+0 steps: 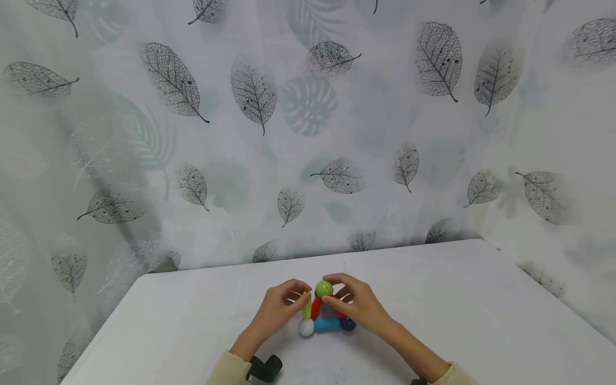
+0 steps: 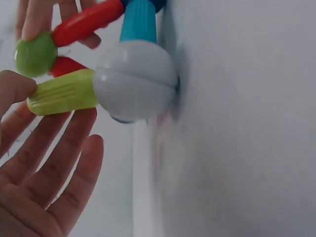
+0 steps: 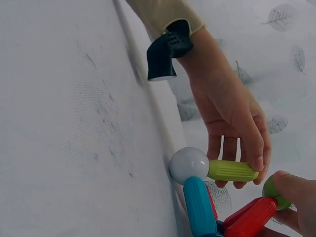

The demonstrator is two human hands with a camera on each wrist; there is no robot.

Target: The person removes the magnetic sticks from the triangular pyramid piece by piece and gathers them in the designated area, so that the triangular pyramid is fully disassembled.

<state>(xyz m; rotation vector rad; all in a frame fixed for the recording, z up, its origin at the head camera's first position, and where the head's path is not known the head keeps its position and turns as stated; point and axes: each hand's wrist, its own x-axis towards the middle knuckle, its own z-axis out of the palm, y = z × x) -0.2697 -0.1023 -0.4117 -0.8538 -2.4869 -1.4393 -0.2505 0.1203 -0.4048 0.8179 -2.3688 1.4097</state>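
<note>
Colourful rods and balls, joined like a magnetic building set, form a small frame on the table. My left hand [image 1: 279,306] pinches the upper end of a yellow-green rod [image 2: 64,93] between thumb and fingers; the rod's lower end meets a white ball [image 2: 136,81]. At the top of the frame, my right hand [image 1: 360,303] holds a green ball [image 1: 324,289] between thumb and fingers. Red rods [image 3: 251,217] run down from that ball. A light-blue rod [image 1: 327,324] links the white ball to a dark-blue ball [image 1: 347,324]. The yellow-green rod's upper end stands apart from the green ball.
The white table [image 1: 457,305] reaches back to a leaf-patterned curtain [image 1: 308,139], which also hangs at both sides. A dark wrist camera [image 1: 266,369] is strapped near the left sleeve [image 1: 229,369].
</note>
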